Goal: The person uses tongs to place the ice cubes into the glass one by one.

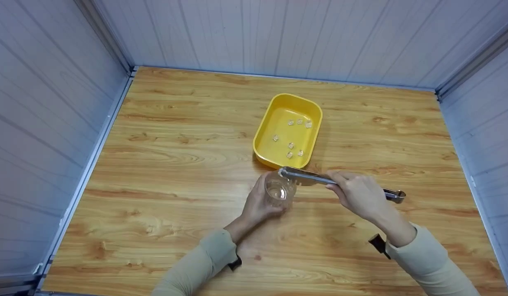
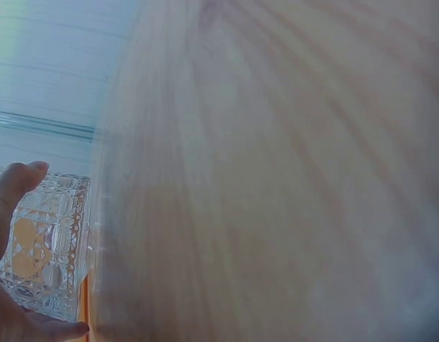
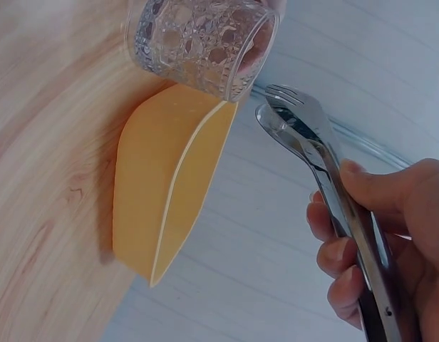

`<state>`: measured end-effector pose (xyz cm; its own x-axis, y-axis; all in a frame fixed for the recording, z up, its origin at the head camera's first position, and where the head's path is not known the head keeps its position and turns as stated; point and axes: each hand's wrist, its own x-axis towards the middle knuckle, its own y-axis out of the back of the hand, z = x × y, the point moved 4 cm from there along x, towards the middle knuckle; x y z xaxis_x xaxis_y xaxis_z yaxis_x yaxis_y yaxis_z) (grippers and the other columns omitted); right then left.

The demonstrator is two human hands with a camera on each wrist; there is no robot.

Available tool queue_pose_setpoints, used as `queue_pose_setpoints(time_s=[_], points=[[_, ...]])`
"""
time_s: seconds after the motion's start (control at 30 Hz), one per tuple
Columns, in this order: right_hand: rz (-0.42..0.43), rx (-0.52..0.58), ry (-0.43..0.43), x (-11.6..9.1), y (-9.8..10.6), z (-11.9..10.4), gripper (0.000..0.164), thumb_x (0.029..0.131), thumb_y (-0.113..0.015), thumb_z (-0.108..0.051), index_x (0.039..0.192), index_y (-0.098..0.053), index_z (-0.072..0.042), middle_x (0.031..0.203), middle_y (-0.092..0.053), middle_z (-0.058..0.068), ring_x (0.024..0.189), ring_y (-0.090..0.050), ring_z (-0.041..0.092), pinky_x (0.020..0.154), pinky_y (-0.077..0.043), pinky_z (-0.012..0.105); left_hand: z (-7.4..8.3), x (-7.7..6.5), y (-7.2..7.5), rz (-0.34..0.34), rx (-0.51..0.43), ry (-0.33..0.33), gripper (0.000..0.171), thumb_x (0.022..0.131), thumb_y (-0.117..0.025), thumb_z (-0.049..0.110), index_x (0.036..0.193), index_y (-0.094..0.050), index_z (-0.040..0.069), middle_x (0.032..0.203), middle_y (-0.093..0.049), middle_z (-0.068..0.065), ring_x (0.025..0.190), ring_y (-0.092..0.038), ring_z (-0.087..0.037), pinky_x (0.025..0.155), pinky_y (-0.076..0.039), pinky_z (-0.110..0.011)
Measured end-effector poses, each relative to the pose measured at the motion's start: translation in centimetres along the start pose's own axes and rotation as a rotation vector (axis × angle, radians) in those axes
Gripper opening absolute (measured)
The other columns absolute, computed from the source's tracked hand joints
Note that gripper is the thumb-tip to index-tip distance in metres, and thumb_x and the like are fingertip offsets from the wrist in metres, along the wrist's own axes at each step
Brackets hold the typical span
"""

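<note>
My left hand (image 1: 258, 202) grips a clear glass (image 1: 277, 192) with a cut pattern, its mouth facing up in the head view. In the left wrist view the thumb and fingers wrap the glass's patterned wall (image 2: 52, 239). Metal tongs (image 1: 309, 176) are held in my right hand (image 1: 363, 195), thumb on one arm and fingers round the other. Their tips lie over the far rim of the glass in the head view, with a small pale, clear bit at the end. The right wrist view shows the tong tips (image 3: 291, 117) close together, beside the glass mouth.
Just beyond the glass stands a yellow tray (image 1: 260, 139) with several small clear cubes (image 1: 291, 145) scattered on its floor. The wooden table (image 1: 175, 144) is bounded by pale panels (image 1: 258, 37) at the back and both sides.
</note>
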<state>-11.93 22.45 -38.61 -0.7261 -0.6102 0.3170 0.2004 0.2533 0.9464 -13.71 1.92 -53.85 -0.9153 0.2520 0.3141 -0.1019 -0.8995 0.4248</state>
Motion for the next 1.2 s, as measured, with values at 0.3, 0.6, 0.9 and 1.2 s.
queue_pose_setpoints(time_s=[0.3, 0.6, 0.9, 1.2], points=[[-0.031, -0.018, 0.006, -0.11, -0.27, -0.45, 0.023, 0.078, -0.066, -0.017, 0.097, -0.064, -0.004, 0.076, -0.063, 0.006, 0.044, -0.049, 0.011, 0.035, -0.031, 0.020, 0.00, -0.04, 0.06, -0.013, -0.020, 0.024, 0.097, 0.053, -0.083, 0.022, 0.132, -0.028, 0.005, 0.125, -0.043, -0.007, 0.113, -0.043, -0.022, 0.096, -0.034, -0.034], [-0.078, -0.014, -0.008, -0.03, -0.61, -0.58, 0.021, 0.079, -0.065, -0.017, 0.095, -0.064, -0.004, 0.068, -0.056, 0.001, 0.044, -0.043, 0.008, 0.035, -0.030, 0.020, 0.07, -0.08, 0.10, -0.015, -0.035, 0.016, 0.097, 0.052, -0.082, 0.017, 0.131, -0.028, 0.004, 0.126, -0.043, -0.003, 0.115, -0.041, -0.019, 0.097, -0.032, -0.033], [-0.092, 0.006, -0.037, 0.03, -0.47, -0.46, 0.024, 0.080, -0.064, -0.019, 0.098, -0.064, -0.003, 0.078, -0.064, 0.008, 0.047, -0.051, 0.013, 0.038, -0.038, 0.025, 0.02, -0.11, 0.07, -0.011, -0.016, 0.012, 0.097, 0.052, -0.083, 0.019, 0.132, -0.028, 0.006, 0.126, -0.043, -0.004, 0.114, -0.041, -0.018, 0.097, -0.033, -0.034], [-0.102, 0.033, -0.082, 0.38, -0.35, 0.17, 0.029, 0.082, -0.062, -0.020, 0.104, -0.062, -0.001, 0.080, -0.064, 0.011, 0.048, -0.051, 0.014, 0.039, -0.038, 0.026, 0.03, -0.02, 0.05, 0.000, -0.035, 0.004, 0.096, 0.053, -0.083, 0.023, 0.131, -0.029, 0.007, 0.123, -0.044, -0.003, 0.113, -0.042, -0.017, 0.096, -0.034, -0.034]])
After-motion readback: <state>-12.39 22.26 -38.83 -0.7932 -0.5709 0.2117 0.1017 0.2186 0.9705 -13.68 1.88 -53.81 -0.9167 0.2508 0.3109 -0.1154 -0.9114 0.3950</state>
